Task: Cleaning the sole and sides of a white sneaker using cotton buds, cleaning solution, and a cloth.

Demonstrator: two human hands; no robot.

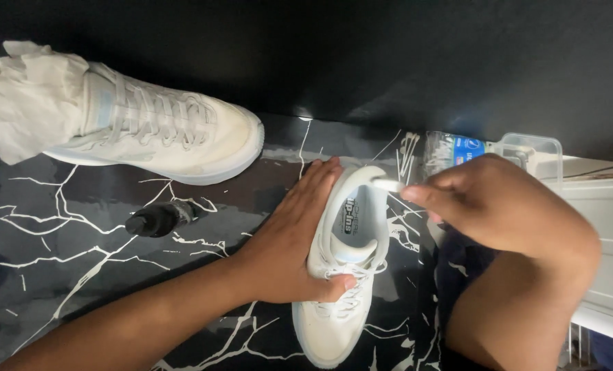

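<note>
A: Head view, item one?

B: White lace-up low-top sneaker of leather-like material [344,275], lying on the black marble-patterned tabletop with white veins [80,227], near the middle, toe pointing to the near edge, heel to the far side.

A: Hands on it?

B: The left hand [286,240] is pressing flat along the shoe's left side, fingers together and stretched toward the heel, thumb hooking over the laces. It is bracing rather than gripping. The right hand [499,206] is hovering at the heel collar, fingertips pinching together on a small white piece [387,184]; what the piece is, I cannot tell.

A: Handling notes?

B: Judging by its build, it is looking light, with a stiff sole and a softer, yielding upper. The smooth upper may be slipping a little under a flat palm, so the sole edge, the heel collar or the laced throat are reading as the surest places to take hold.

A: Other entries?

B: Second white lace-up sneaker [169,134], far left, lying on its side, well apart, stuffed with crumpled white paper [25,96]. Small dark bottle [159,218] lying on the tabletop between the two shoes, just left of the left hand. Clear plastic bottle with blue label [451,151] on the far right, beside a clear plastic container [533,148].
</note>
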